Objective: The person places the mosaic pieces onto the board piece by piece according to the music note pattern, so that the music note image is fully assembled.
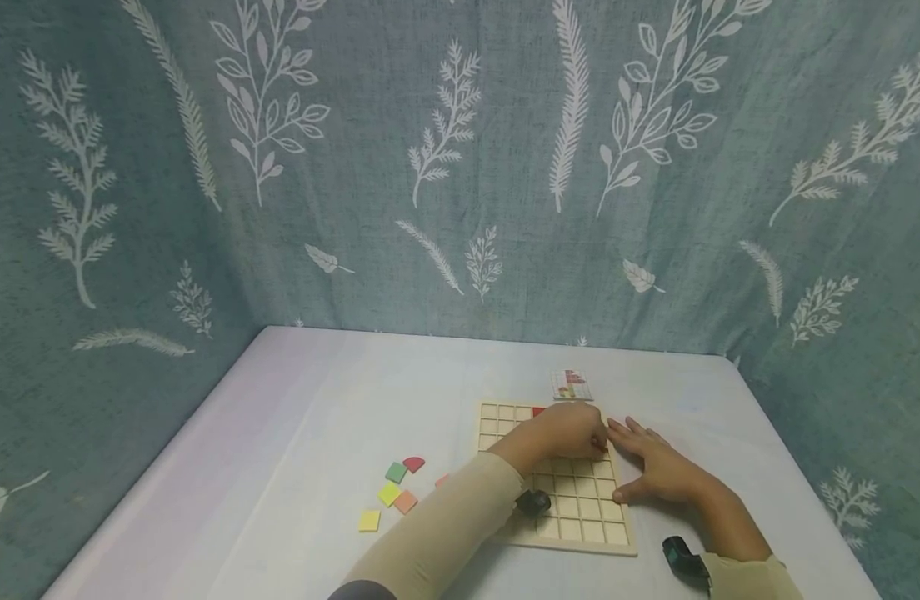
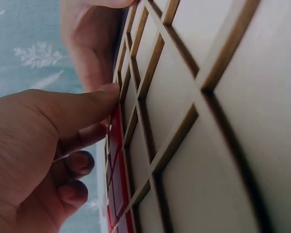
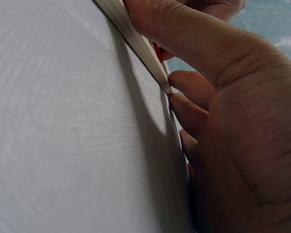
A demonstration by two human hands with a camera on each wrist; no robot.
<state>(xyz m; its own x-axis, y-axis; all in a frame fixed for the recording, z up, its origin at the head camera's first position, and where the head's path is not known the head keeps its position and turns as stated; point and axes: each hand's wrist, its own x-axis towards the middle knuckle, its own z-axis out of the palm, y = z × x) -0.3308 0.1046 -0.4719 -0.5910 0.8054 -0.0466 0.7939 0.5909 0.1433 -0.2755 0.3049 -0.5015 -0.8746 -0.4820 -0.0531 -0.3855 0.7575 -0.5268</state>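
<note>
A wooden grid board (image 1: pixel 591 508) lies on the white table. My left hand (image 1: pixel 568 429) reaches across it to the right side, thumb and forefinger pinched low over a cell. At those fingertips a bit of red tile (image 3: pixel 157 51) shows in the right wrist view; most of it is hidden. Red tiles (image 2: pixel 119 187) fill some cells beside the left hand in the left wrist view. My right hand (image 1: pixel 658 468) rests at the board's right edge, fingers spread, with its thumb touching the side of the frame.
Left of the board lie loose tiles: a green one (image 1: pixel 396 472), a red quarter circle (image 1: pixel 413 464), an orange one (image 1: pixel 405 502) and yellow ones (image 1: pixel 369 521). A printed pattern card (image 1: pixel 571 385) sits behind the board. Patterned curtains (image 1: pixel 445 275) surround the table.
</note>
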